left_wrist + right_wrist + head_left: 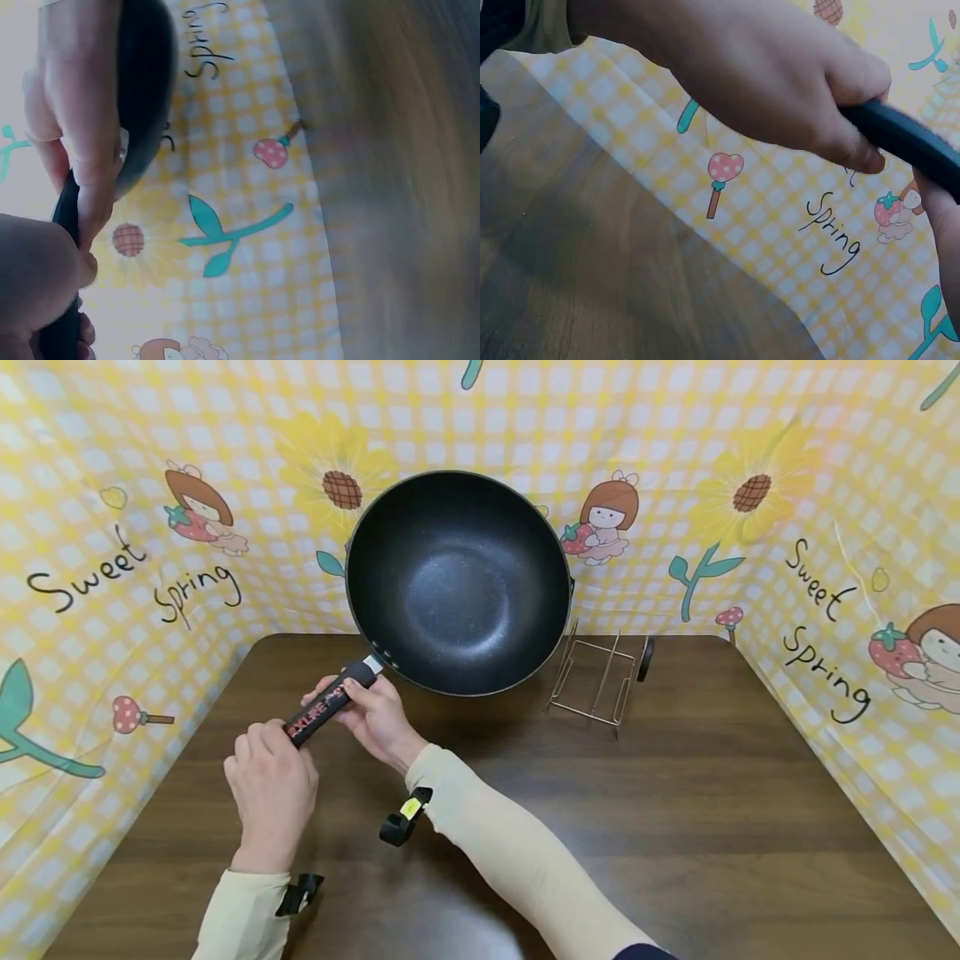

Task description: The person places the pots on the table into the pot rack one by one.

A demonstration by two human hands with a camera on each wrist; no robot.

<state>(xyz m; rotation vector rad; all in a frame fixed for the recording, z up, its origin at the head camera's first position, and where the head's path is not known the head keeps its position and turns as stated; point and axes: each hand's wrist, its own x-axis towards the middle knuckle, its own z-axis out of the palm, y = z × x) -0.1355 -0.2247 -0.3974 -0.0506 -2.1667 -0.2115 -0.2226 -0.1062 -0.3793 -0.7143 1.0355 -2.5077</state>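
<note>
A black wok (457,581) is tilted up on its edge at the back of the table, its inside facing me. Its black handle (322,710) with red lettering slopes down to the left. My right hand (371,710) grips the handle near the pan, fingers curled over it. My left hand (272,752) grips the handle's lower end. In the left wrist view the left hand (37,285) and right hand (75,112) wrap the dark handle (66,217) under the wok (146,90). The right wrist view shows the right hand (780,90) curled over the handle (907,139).
A thin wire rack (596,681) with a black knob stands just right of the wok. The brown wooden table (675,793) is walled on three sides by a yellow checked printed screen (825,527). Small black clips sit by both wrists.
</note>
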